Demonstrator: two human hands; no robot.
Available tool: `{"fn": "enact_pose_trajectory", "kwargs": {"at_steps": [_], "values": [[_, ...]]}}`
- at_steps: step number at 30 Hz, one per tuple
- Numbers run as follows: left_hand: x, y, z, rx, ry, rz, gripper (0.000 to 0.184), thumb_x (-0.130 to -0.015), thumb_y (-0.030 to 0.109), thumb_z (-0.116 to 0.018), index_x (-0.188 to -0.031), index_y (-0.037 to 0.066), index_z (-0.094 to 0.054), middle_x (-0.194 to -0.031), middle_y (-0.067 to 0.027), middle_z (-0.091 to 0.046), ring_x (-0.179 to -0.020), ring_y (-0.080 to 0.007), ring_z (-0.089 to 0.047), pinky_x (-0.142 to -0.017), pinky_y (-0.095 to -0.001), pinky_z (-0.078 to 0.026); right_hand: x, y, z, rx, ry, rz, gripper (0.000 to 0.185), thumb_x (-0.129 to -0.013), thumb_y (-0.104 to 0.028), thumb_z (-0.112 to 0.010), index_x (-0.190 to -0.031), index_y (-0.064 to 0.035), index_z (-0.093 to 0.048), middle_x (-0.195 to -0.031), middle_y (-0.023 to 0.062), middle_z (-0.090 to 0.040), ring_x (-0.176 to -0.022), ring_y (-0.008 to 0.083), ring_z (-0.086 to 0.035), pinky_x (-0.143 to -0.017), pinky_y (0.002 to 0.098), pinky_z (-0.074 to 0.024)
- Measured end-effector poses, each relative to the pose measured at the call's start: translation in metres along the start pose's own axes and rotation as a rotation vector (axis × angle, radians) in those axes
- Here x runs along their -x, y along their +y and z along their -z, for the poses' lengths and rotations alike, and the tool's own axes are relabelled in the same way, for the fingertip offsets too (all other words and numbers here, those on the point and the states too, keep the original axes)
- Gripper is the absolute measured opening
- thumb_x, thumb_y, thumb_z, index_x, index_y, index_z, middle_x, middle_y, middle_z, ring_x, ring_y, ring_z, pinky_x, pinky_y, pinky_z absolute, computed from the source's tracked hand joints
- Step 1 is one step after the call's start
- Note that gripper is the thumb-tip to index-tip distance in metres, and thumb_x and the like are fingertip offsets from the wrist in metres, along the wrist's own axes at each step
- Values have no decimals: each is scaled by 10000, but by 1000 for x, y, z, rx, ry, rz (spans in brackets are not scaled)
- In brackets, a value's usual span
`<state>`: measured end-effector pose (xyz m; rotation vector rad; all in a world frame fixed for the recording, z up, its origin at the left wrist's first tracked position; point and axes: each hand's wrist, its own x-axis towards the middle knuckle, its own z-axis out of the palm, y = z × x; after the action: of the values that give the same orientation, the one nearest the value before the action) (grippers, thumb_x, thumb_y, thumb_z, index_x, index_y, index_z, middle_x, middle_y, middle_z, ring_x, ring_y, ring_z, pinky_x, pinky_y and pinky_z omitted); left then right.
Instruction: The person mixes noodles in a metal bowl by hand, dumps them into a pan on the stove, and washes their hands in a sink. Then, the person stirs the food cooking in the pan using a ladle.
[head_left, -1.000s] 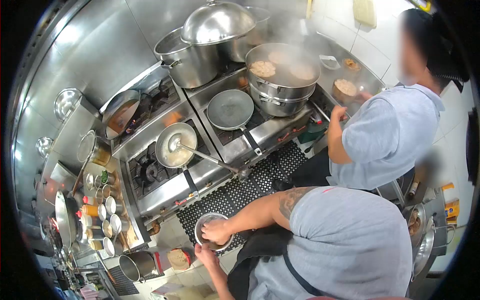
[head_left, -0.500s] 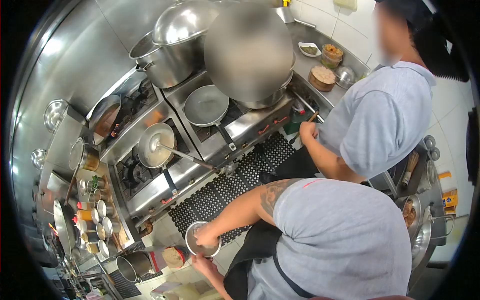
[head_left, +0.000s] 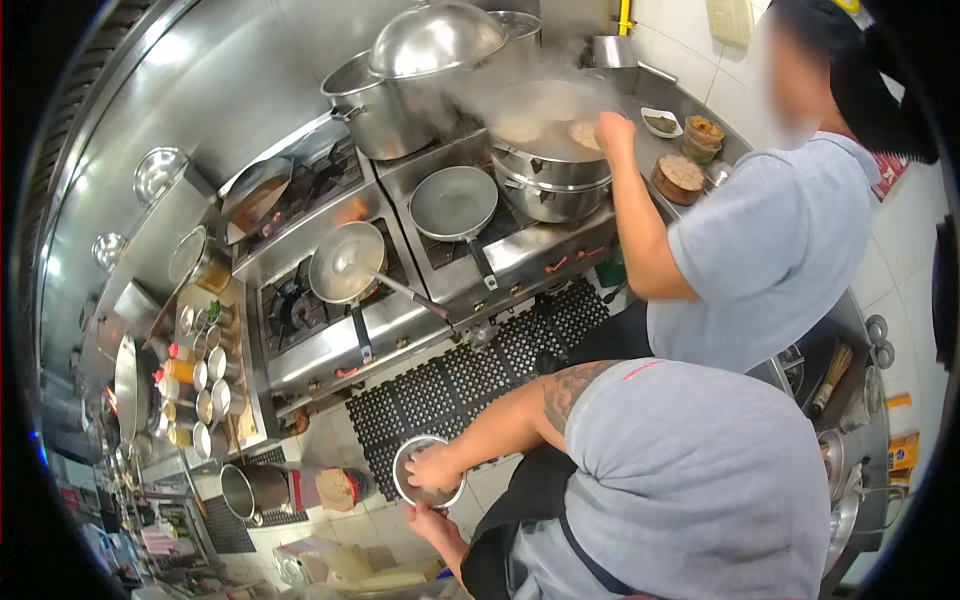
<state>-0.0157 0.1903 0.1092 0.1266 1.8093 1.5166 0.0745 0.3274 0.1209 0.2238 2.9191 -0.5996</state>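
A round metal bowl (head_left: 402,482) is low in the view, over the edge of a black perforated mat. My right hand (head_left: 437,468) is inside it, fingers curled down and pressed together; what they hold is hidden. My left hand (head_left: 428,520) grips the bowl's near rim from outside. The contents look greyish and wet, too small to make out.
A co-worker's hand (head_left: 614,132) is over a steaming pot (head_left: 555,195). The stove (head_left: 330,350) bears a pan with a ladle (head_left: 346,262) and a grey pan (head_left: 453,203). A tall pot (head_left: 255,492) and an open container (head_left: 336,488) stand at lower left.
The co-worker's arm has risen from beside the stove to the steaming pot. My right hand has shifted slightly inside the bowl, while my left hand keeps its grip. The camera view has shifted.
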Motion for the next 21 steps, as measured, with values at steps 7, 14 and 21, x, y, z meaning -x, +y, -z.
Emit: {"fn": "enact_pose_trajectory", "kwargs": {"at_steps": [7, 14, 21], "values": [[49, -2, 27, -6, -23, 18, 239, -786, 18, -492, -1019, 23, -542, -778, -94, -607, -492, -146, -504, -401, -265, -369, 29, -53, -1, 120, 331, 119, 442, -739, -225, -675, -1139, -67, -574, -1135, 156, -501, -1099, 313, -510, -774, 472, -536], [108, -10, 48, 47, 26, -77, 101, -783, 32, -496, -870, 77, -517, -692, -20, -526, -490, -105, -447, -403, -247, -318, 57, -95, -11, -68, 111, 68, 379, -753, -225, -665, -1083, -46, -616, -1174, 230, -529, -962, 418, -623, -805, 482, -524], [130, -48, 69, 81, 109, -12, 238, -808, 56, -500, -1036, 65, -567, -738, -16, -546, -507, -117, -495, -397, -263, -395, 52, -124, -15, -37, 8, 40, 251, -709, -267, -661, -821, -51, -722, -927, 217, -694, -867, 355, -688, -755, 457, -550]]}}
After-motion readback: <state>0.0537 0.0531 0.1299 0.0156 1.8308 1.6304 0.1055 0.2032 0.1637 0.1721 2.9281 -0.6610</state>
